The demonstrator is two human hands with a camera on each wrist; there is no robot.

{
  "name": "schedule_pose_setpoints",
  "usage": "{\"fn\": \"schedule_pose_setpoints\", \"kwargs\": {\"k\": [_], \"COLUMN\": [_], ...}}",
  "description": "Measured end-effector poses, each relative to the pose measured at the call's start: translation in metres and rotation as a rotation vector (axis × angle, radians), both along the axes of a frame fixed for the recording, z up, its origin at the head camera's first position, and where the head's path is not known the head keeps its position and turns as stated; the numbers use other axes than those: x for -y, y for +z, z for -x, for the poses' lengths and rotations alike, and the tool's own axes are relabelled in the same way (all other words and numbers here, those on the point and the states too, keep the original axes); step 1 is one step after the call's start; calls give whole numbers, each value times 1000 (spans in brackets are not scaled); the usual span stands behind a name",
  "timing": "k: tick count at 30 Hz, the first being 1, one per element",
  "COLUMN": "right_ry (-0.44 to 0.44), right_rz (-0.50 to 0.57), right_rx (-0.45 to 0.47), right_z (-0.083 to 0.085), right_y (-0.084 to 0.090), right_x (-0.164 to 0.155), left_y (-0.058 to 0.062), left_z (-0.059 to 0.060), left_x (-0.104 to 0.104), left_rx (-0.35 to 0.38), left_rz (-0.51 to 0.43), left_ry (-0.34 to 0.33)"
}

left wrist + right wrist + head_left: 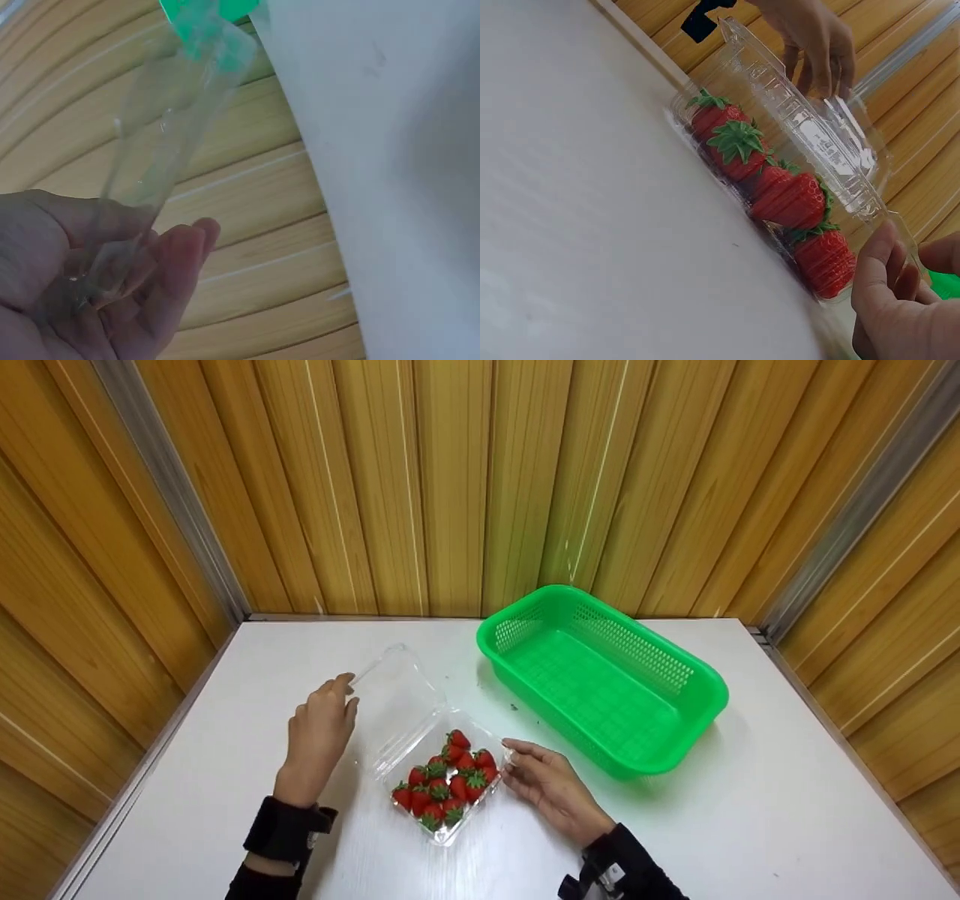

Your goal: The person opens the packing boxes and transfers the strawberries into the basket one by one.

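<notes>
A clear plastic clamshell box (480, 806) sits on the white table with its lid (397, 690) raised toward the left. Several red strawberries (442, 780) with green leaves fill its base; the right wrist view shows the strawberries (787, 195) through the clear side wall. My left hand (321, 727) pinches the lid's outer edge, thumb and fingers on either side of the plastic (165, 127) in the left wrist view. My right hand (551, 787) pinches the rim of the base at its right corner, thumb against fingers.
Behind and to the right stands a green plastic basket (600, 742) with perforated sides and nothing in it. Wood-patterned panels (450, 487) close off the back and both sides of the white table (787, 810).
</notes>
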State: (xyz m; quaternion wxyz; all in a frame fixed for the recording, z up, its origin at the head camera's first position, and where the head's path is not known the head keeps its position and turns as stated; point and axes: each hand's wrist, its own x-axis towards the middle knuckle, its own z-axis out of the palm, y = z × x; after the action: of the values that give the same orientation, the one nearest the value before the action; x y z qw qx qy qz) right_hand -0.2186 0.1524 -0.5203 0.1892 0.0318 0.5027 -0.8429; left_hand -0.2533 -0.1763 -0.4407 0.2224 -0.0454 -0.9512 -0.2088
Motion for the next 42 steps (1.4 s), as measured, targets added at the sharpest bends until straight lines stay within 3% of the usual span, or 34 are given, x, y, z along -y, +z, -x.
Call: {"fn": "schedule_pose_setpoints", "kwargs": {"k": [5,9,13,19,21,23,26,28,31,35,39,42], "right_ry": [2,18,19,58,109,174,256,261,188,-37,-340,-479], "right_rz": [-5,3,-9,-46,-113,-253,-507,-641,-704,-740,-905,-960], "right_rx": [-1,-10,-12,-7,-29,-92,-247,-372,-499,-583,-573,-457], "right_z": [-1,-1,0,-3,-9,-18,-33,-43,-52,-48,-31,-18], "right_y": [-1,0,2,8,14,25,53,77,114,140,133,116], "right_x": [-2,-2,-3,-3,-4,-7,-18,-29,-56,-110,-170,-205], "left_y": [-26,-37,-40,-36,-33,-29,-20,-13,-3,5,12,15], "left_z": [16,21,24,21,19,16,10,5,-5,-17,-26,-33], "left_x": [20,29,31,30,30,28,21,13,-5,-28,-46,-58], "left_rx": [177,331,435,488,497,490,442,391,287,144,66,96], "left_rz": [1,28,26,18,27,41,68,82,88,91,102,128], "left_ry": [16,18,4,-23,-36,-50,-61,-71,-103,-172,-265,-374]}}
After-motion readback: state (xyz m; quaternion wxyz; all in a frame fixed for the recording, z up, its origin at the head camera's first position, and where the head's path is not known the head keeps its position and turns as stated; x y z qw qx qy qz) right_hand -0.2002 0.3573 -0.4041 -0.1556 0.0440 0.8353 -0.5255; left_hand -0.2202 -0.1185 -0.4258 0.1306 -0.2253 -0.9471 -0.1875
